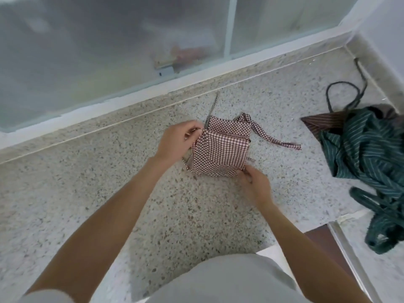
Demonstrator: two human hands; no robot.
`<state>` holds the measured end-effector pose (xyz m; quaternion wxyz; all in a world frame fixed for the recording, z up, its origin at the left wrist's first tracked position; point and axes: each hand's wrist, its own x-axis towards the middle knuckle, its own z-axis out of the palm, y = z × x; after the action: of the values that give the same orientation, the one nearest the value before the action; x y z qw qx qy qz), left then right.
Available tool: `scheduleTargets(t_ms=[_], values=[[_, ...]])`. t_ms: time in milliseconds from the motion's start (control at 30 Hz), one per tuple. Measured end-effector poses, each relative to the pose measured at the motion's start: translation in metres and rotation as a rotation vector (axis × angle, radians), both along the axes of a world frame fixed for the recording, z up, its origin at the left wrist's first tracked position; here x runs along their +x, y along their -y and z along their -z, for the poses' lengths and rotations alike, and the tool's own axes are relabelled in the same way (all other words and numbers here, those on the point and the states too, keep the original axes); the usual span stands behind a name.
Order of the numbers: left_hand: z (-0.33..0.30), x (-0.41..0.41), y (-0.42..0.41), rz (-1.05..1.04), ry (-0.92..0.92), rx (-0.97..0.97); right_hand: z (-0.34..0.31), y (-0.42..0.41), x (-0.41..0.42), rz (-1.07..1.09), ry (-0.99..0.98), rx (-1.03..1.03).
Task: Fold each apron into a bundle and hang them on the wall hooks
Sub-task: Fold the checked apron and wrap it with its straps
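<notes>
The speckled terrazzo counter [109, 193] is bounded at the far side by a frosted window frame [153, 84] and at the right by a wall corner; bare surface lies left and near. The checked apron [220, 149], folded into a compact square, lies mid-counter with one tie [275, 139] trailing right. The left hand [177, 141] pinches its upper left edge; the right hand [254, 182] pinches its lower right corner. A crumpled green striped apron [367, 154] lies well apart at right.
</notes>
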<state>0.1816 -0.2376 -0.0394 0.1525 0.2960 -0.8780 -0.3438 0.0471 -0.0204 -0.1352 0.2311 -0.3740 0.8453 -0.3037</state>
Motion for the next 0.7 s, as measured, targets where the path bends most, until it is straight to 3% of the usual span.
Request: scheduleTargets(t_ms=[267,433,567,633,700], values=[[0.054,-0.093,0.064,0.106,0.31,0.071,0.006,0.018,0.002,0.368,0.066,0.03],[0.093,-0.113,0.078,0.161,0.397,-0.002,0.003,0.025,0.003,0.517,0.108,-0.003],[0.1,-0.113,0.073,0.13,0.345,-0.161,0.004,0.028,0.003,0.518,0.07,0.011],[0.09,-0.105,0.064,0.074,0.226,-0.219,0.005,0.028,0.004,0.491,0.048,0.011],[0.077,-0.089,0.053,0.163,0.079,-0.236,0.004,0.025,0.003,0.413,-0.017,-0.059]])
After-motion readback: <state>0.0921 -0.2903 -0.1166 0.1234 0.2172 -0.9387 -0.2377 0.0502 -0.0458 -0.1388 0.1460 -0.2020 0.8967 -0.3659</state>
